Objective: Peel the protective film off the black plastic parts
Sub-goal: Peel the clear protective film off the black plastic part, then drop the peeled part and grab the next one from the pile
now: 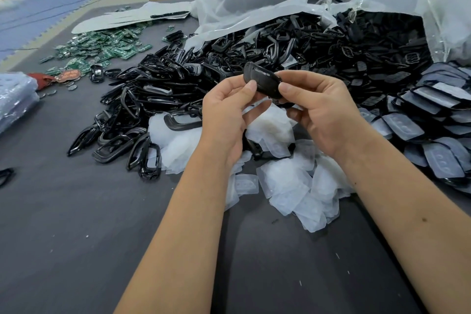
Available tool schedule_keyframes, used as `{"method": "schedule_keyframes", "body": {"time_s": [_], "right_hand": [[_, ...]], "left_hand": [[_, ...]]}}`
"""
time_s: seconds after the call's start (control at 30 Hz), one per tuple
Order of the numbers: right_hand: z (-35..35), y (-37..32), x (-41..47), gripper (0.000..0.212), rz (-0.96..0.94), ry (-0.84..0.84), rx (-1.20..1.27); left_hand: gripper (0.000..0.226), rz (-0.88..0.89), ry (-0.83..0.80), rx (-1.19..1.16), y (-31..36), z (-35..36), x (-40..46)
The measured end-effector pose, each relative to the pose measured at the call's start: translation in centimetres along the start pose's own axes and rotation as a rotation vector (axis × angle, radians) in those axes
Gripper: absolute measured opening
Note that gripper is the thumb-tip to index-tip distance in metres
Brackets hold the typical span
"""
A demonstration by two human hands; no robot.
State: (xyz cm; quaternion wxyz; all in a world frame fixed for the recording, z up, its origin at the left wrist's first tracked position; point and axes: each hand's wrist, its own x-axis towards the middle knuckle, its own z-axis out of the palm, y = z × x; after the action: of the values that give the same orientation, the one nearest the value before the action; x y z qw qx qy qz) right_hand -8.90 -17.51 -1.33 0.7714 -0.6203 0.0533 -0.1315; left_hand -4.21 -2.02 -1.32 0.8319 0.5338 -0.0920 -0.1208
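black curved plastic part [262, 82], frame centre, above the table [76, 224]: pinched at its ends by left hand [226, 115] and right hand [323, 115]. advice: hold firmly, lift film edge with a thumbnail, peel slowly.

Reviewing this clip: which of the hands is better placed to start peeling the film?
Probably the right hand: its thumb tip sits at the black part's edge, while the left hand steadies the other end.

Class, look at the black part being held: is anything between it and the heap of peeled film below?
Nothing visible. Both hands, left hand and right hand, pinch the black part in open air directly above the film heap.
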Motion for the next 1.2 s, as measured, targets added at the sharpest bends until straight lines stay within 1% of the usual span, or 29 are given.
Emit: {"method": "schedule_keyframes", "body": {"time_s": [0.17,0.27,0.4,0.5,0.6,0.7,0.8,0.9,0.97,1.03,1.1,1.17,1.2], "right_hand": [[0.2,0.0,0.0,0.021,-0.094,-0.002,0.075],[0.3,0.1,-0.1,0.020,-0.113,0.006,0.093],[0.3,0.1,-0.1,0.020,-0.086,0.013,0.116],[0.0,0.1,0.0,0.023,-0.023,-0.017,0.130],[-0.2,-0.1,0.1,0.034,0.046,-0.074,0.195],[-0.7,-0.1,0.2,0.046,0.070,-0.119,0.262],[-0.9,0.2,0.3,0.045,0.078,-0.128,0.259],[-0.6,0.3,0.1,0.039,0.066,-0.118,0.264],[-0.6,0.0,-0.1,0.037,0.020,-0.097,0.204],[-1.0,-0.7,-0.3,0.037,-0.072,-0.066,-0.010],[-1.7,-1.8,-0.5,0.038,-0.172,-0.067,-0.281],[-2.7,-3.1,-0.8,0.036,-0.247,-0.071,-0.470],[-3.4,-3.7,-1.0,0.034,-0.287,-0.030,-0.540]], "left_hand": [[0.015,-0.046,-0.007,-0.074,-0.1,0.3,0.0],[0.015,-0.095,0.006,-0.121,0.0,0.5,0.1],[0.013,-0.136,0.033,-0.132,0.2,0.4,0.4],[0.013,-0.123,0.024,-0.069,0.3,0.2,0.5],[0.013,-0.107,0.006,0.014,0.4,-0.1,0.5],[0.013,-0.095,-0.020,0.053,0.4,-0.2,0.4],[0.018,-0.098,-0.038,0.050,0.4,-0.2,0.1],[0.017,-0.076,-0.060,0.056,0.6,-0.3,0.0],[0.014,-0.049,-0.061,0.077,0.8,-0.2,0.0],[0.012,0.008,-0.057,0.155,0.8,-0.1,0.0],[0.013,0.130,-0.075,0.318,0.7,0.3,-0.1],[0.022,0.286,-0.099,0.522,0.5,1.3,-0.1],[0.028,0.347,-0.111,0.616,0.3,2.0,-0.1]]}}
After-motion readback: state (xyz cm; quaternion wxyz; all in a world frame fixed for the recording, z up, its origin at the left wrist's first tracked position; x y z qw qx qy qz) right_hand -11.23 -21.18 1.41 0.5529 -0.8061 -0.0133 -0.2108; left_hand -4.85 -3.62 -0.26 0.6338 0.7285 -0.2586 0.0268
